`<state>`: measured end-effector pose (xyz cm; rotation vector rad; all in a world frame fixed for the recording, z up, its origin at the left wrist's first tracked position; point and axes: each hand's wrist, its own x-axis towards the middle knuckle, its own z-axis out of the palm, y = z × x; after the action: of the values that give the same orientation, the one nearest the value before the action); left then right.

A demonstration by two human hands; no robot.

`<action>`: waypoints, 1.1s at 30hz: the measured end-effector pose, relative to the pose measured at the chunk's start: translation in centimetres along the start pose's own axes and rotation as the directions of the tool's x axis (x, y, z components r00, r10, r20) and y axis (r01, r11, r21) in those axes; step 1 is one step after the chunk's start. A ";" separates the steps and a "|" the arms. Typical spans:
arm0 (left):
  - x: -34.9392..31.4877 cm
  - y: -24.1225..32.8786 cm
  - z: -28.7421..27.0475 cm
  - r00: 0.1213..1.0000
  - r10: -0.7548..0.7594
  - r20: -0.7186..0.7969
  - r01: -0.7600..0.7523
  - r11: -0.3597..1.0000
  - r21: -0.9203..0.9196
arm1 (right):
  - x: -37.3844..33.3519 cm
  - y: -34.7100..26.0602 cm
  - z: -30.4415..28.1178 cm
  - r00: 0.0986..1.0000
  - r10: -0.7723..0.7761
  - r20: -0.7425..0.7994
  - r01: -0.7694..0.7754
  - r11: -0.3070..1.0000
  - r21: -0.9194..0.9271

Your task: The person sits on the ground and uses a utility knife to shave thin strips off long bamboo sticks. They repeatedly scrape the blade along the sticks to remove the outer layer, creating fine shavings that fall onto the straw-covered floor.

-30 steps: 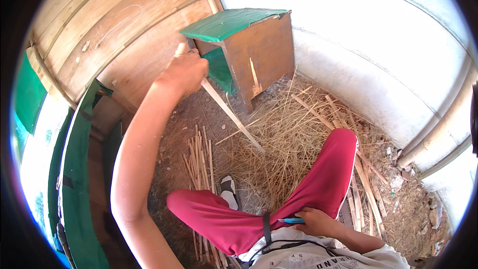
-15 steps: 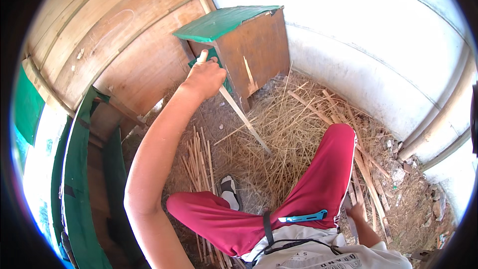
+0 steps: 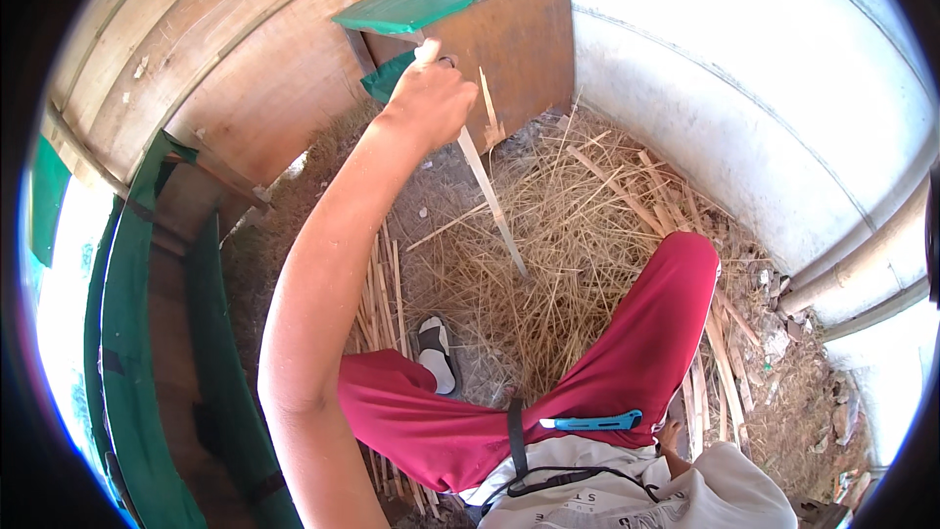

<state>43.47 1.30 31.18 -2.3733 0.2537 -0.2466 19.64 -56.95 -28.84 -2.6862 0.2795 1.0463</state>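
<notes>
The left hand [image 3: 433,98] clenches a strip [image 3: 493,204], slanting down toward the straw [image 3: 578,264]; the right hand [image 3: 672,434] (mostly hidden, so I cannot tell its grip) is near the knife [image 3: 599,422].

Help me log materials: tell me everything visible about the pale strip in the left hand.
The pale strip is long, narrow, straight and cream-coloured, and looks like split bamboo or wood. The left hand grips it in a closed fist, which hides part of its upper length. Below the fist it slants down and slightly right, its lower end showing against the loose straw; whether it touches the straw cannot be told.
</notes>
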 end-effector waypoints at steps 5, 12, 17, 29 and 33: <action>0.6 0.3 -0.2 1.000 0.018 -0.004 -0.018 1.000 0.003 | -0.1 -0.6 -0.4 1.000 0.015 -0.016 -0.015 1.000 -0.007; 0.8 0.6 -0.5 0.999 0.027 0.042 -0.032 0.993 0.114 | -0.3 -0.4 -0.7 0.999 0.024 -0.023 -0.024 1.000 -0.015; 0.2 0.4 -0.3 0.998 -0.011 0.054 0.006 0.996 0.094 | -0.3 -0.2 -1.2 0.999 0.016 -0.033 -0.017 1.000 -0.023; 0.0 0.9 -0.2 1.000 -0.017 0.001 0.017 1.000 0.016 | -0.4 0.5 -2.1 0.996 -0.013 -0.086 0.011 1.000 -0.022; 0.4 1.3 -0.8 0.999 -0.023 0.037 0.021 0.998 0.052 | -1.2 1.1 -2.5 0.989 -0.051 -0.136 0.050 0.999 -0.009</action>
<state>43.51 -0.20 30.89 -2.3286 0.2010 -0.2163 20.05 -58.66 -26.44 -2.7592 0.2324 0.8514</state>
